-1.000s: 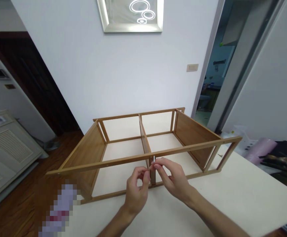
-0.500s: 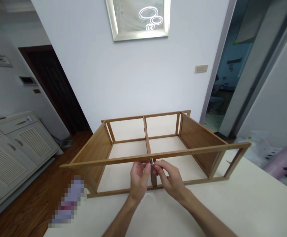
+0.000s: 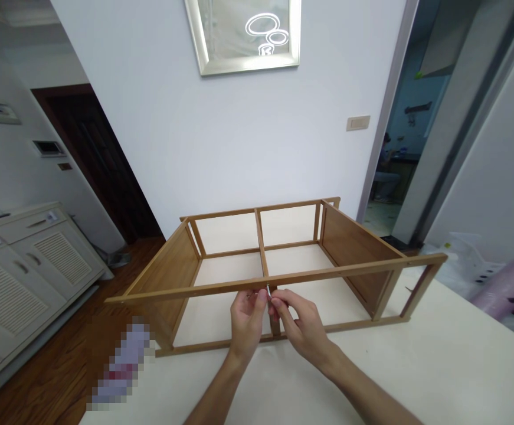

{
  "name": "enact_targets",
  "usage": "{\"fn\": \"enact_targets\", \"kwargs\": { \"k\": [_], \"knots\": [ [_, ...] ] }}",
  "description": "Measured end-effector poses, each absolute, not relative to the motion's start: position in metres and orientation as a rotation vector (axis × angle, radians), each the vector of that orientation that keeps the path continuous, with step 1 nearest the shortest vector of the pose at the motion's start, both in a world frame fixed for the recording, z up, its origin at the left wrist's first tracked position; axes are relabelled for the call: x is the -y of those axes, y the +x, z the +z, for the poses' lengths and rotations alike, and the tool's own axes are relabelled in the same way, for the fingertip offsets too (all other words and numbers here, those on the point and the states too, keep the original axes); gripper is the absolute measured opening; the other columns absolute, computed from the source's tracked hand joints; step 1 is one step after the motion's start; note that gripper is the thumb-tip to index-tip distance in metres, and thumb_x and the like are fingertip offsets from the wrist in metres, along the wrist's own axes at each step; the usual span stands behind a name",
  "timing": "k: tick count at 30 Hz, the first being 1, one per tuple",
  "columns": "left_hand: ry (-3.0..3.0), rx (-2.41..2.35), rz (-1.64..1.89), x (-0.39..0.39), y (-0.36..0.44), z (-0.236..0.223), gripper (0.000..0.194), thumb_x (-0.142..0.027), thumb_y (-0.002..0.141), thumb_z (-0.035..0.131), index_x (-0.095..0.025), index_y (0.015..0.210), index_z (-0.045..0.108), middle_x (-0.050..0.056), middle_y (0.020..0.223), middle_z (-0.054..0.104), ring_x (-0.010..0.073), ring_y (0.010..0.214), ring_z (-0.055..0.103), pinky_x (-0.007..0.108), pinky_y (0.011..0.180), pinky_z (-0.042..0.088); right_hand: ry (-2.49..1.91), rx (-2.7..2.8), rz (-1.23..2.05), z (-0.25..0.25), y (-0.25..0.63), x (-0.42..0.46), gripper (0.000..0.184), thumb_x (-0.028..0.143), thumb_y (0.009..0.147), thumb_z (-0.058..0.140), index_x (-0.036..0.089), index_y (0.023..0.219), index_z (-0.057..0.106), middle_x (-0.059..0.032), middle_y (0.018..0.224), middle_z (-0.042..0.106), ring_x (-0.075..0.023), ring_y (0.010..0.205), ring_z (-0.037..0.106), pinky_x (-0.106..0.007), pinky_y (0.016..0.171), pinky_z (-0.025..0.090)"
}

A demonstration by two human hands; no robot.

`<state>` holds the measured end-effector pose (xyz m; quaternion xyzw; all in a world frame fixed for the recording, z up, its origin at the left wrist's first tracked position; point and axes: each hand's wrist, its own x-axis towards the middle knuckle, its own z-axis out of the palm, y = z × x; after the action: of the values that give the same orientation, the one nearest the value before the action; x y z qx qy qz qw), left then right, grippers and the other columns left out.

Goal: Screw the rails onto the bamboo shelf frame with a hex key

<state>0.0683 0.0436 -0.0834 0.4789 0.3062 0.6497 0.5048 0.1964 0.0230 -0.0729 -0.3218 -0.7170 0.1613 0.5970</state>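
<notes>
A wooden shelf frame [image 3: 221,290] lies on a white table, with two solid wooden panels and a middle crossbar. At the middle of its near top rail, my right hand [image 3: 303,323] pinches a thin, shiny metal piece [image 3: 269,290], held nearly upright just under the rail; its exact kind is too small to tell. Beside it on the left is my left hand [image 3: 246,323], fingers curled and thumb raised against or very close to the metal piece. Whatever the left fingertips grip is hidden behind the thumb and rail.
The white table [image 3: 354,378] reaches up to the wall. On the right lie a white plastic basket [image 3: 469,257] and a pink roll [image 3: 504,289]. A pale cabinet [image 3: 39,277] stands left. Through the right doorway, a person [image 3: 385,159] is partly visible.
Both hands have shifted very slightly left in view, along with the frame. The metal piece appears turned a little, and the right fingers sit closer to the left thumb.
</notes>
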Motion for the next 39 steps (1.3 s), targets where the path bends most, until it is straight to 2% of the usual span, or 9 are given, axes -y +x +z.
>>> {"fn": "enact_targets", "kwargs": {
  "k": [3,12,15,20,26,33,39],
  "knots": [
    [1.147,-0.709,1.549,-0.044,0.069,-0.083,0.043,-0.056,0.086,0.078,-0.016,0.085,0.062,-0.002,0.061,0.062,0.0125,0.052,0.059,0.023,0.052,0.05,-0.765,1.632,0.417,-0.075,0.195,-0.021,0.016,0.024,0.106,0.051,0.022,0.1,0.065,-0.0012,0.078,0.068,-0.0109,0.06,0.063,-0.02,0.057,0.053],
    [1.092,-0.71,1.56,-0.049,0.067,-0.083,0.042,-0.053,0.08,0.084,-0.016,0.085,0.065,-0.005,0.062,0.057,0.0085,0.05,0.052,0.021,0.051,0.05,-0.815,1.583,0.551,-0.073,0.189,-0.017,0.018,0.031,0.106,0.053,0.022,0.096,0.065,-0.0017,0.078,0.07,-0.0105,0.058,0.063,-0.018,0.049,0.05],
    [1.084,-0.726,1.577,-0.05,0.067,-0.083,0.041,-0.053,0.081,0.083,-0.016,0.085,0.066,-0.004,0.064,0.059,0.0088,0.052,0.054,0.023,0.056,0.053,-0.826,1.569,0.593,-0.07,0.188,-0.014,0.021,0.034,0.106,0.052,0.022,0.095,0.064,-0.0014,0.077,0.07,-0.0103,0.056,0.063,-0.018,0.049,0.05],
    [1.088,-0.759,1.598,-0.047,0.066,-0.083,0.04,-0.051,0.081,0.084,-0.015,0.088,0.068,0.0,0.075,0.067,0.0127,0.069,0.065,0.024,0.07,0.057,-0.836,1.566,0.635,-0.066,0.188,-0.011,0.022,0.035,0.107,0.051,0.021,0.096,0.064,-0.0003,0.076,0.068,-0.009,0.054,0.061,-0.018,0.049,0.05],
    [1.104,-0.768,1.567,-0.044,0.068,-0.081,0.044,-0.057,0.084,0.079,-0.015,0.084,0.066,-0.004,0.062,0.058,0.0106,0.052,0.057,0.022,0.052,0.052,-0.832,1.588,0.614,-0.067,0.188,-0.013,0.026,0.037,0.107,0.05,0.021,0.094,0.065,-0.0011,0.076,0.067,-0.0095,0.056,0.06,-0.018,0.048,0.048],
    [1.126,-0.814,1.576,-0.041,0.069,-0.077,0.046,-0.059,0.086,0.077,-0.017,0.074,0.064,-0.004,0.053,0.054,0.015,0.06,0.063,0.023,0.059,0.053,-0.837,1.616,0.537,-0.067,0.188,-0.012,0.024,0.034,0.108,0.049,0.022,0.097,0.066,-0.0005,0.076,0.066,-0.0089,0.055,0.059,-0.018,0.047,0.047],
    [1.142,-0.857,1.565,-0.046,0.064,-0.083,0.047,-0.06,0.084,0.078,-0.013,0.081,0.072,0.004,0.07,0.07,0.0174,0.069,0.067,0.028,0.068,0.057,-0.854,1.633,0.43,-0.066,0.191,-0.011,0.023,0.031,0.108,0.048,0.021,0.097,0.065,0.0006,0.072,0.065,-0.0099,0.054,0.059,-0.02,0.053,0.051]
  ]
}}
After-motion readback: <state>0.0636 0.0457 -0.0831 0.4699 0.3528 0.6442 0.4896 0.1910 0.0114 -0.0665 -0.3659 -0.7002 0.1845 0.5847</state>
